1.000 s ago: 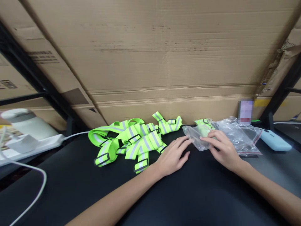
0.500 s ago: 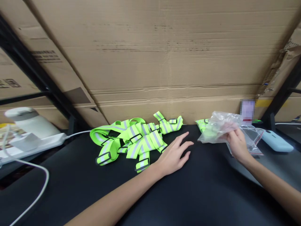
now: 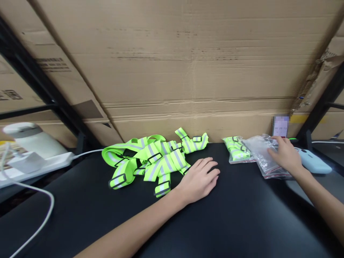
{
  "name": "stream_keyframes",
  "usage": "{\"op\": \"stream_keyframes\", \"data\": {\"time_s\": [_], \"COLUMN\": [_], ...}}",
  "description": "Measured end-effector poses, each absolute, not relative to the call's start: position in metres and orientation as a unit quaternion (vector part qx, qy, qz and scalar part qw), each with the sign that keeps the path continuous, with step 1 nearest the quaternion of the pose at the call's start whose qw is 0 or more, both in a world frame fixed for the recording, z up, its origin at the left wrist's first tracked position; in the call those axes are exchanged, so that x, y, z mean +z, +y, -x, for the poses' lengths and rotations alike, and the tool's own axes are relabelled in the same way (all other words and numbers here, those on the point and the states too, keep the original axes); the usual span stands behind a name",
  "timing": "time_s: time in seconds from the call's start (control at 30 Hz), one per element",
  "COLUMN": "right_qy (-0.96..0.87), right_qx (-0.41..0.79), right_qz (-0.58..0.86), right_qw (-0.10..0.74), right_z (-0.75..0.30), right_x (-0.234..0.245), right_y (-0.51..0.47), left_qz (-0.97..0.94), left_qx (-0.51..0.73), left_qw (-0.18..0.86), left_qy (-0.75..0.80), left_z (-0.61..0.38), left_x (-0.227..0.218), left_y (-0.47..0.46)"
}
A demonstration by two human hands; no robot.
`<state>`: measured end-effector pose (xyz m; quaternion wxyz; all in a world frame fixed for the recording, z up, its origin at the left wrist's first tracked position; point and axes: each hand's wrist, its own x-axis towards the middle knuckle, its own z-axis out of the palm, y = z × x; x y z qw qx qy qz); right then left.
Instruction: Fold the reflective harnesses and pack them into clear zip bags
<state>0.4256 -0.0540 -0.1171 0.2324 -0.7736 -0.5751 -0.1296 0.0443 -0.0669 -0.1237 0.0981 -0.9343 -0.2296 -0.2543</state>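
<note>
Brown corrugated cardboard sheets (image 3: pixel 188 71) wall off the back of the black tabletop (image 3: pixel 236 222) that I watch over the head camera's feed. At centre, the left hand (image 3: pixel 200 179) lies palm down on the bare top, fingers loosely together and gripping nothing, just beside the tangled pile of neon-green reflective straps with grey stripes (image 3: pixel 150 161); I cannot tell whether it touches the nearest strap end. Far right, the right hand (image 3: pixel 286 156) rests flat on the stack of clear plastic zip bags with red seals (image 3: pixel 262 157), fingers slightly spread, pinching none of them. Between the two hands, close against the cardboard, lies a clear packet of folded neon-green straps (image 3: pixel 238 150), touching the stack's left edge. Behind the right hand stands a small blurred screen (image 3: pixel 280 126), and a pale blue oblong device (image 3: pixel 314 162) lies just beyond the wrist. At far left a white power strip (image 3: pixel 37 163) trails a white cable (image 3: pixel 40 211) over the table edge.
</note>
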Motion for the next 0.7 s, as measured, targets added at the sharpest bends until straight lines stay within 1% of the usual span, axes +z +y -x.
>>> {"op": "stream_keyframes", "data": {"time_s": [0.07,0.13,0.2,0.27,0.33,0.37,0.43,0.5,0.6,0.7], "right_qy": [-0.587,-0.614,-0.657,-0.704,-0.758,-0.782,-0.834,-0.874,-0.893,-0.885], "right_qx": [-0.175,-0.209,-0.219,-0.210,-0.190,-0.178,-0.146,-0.108,-0.068,-0.036], "right_qz": [0.750,0.697,0.625,0.562,0.499,0.467,0.410,0.364,0.350,0.371], "right_qw": [0.248,0.306,0.360,0.381,0.375,0.372,0.341,0.302,0.275,0.281], "right_z": [-0.422,-0.414,-0.396,-0.369,-0.334,-0.316,-0.278,-0.245,-0.208,-0.189], "right_x": [-0.116,-0.111,-0.106,-0.103,-0.104,-0.106,-0.111,-0.117,-0.124,-0.127], "right_y": [-0.056,-0.059,-0.063,-0.069,-0.076,-0.080,-0.086,-0.090,-0.089,-0.083], "left_qz": [0.933,0.924,0.910,0.892,0.891,0.902,0.924,0.929,0.928,0.937], "left_qx": [-0.260,-0.275,-0.286,-0.306,-0.290,-0.260,-0.183,-0.145,-0.165,-0.201], "left_qw": [0.107,0.103,0.088,0.072,0.048,0.036,0.023,0.023,0.016,-0.034], "left_qy": [-0.226,-0.245,-0.287,-0.324,-0.345,-0.342,-0.336,-0.340,-0.334,-0.284], "left_z": [-0.040,-0.030,-0.011,0.014,0.041,0.052,0.069,0.074,0.062,0.044], "left_x": [-0.112,-0.096,-0.079,-0.064,-0.057,-0.056,-0.062,-0.073,-0.090,-0.100], "left_y": [-0.070,-0.068,-0.060,-0.048,-0.036,-0.031,-0.024,-0.022,-0.026,-0.034]}}
